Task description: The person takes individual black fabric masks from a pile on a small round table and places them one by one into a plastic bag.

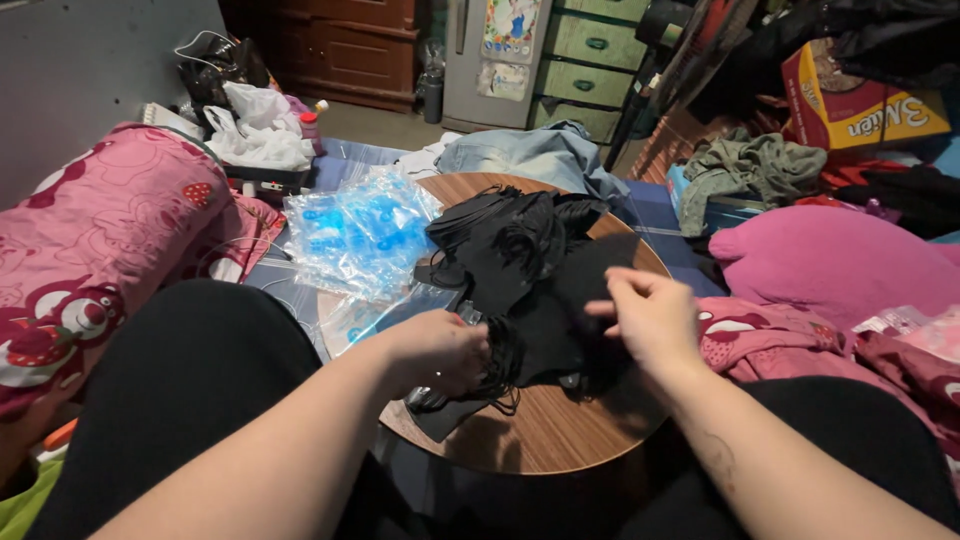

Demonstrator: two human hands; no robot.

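A pile of black face masks with ear loops lies on a small round wooden table in front of me. My left hand is closed around a bunch of black masks at the table's near left. My right hand pinches the edge of a black mask above the table's right side. A heap of clear plastic bags with blue print rests to the left of the masks, partly on the table.
A pink patterned blanket lies at left, a magenta pillow at right. Jeans and a grey-green garment lie beyond the table. Green drawers, a cardboard box and white bags stand at the back.
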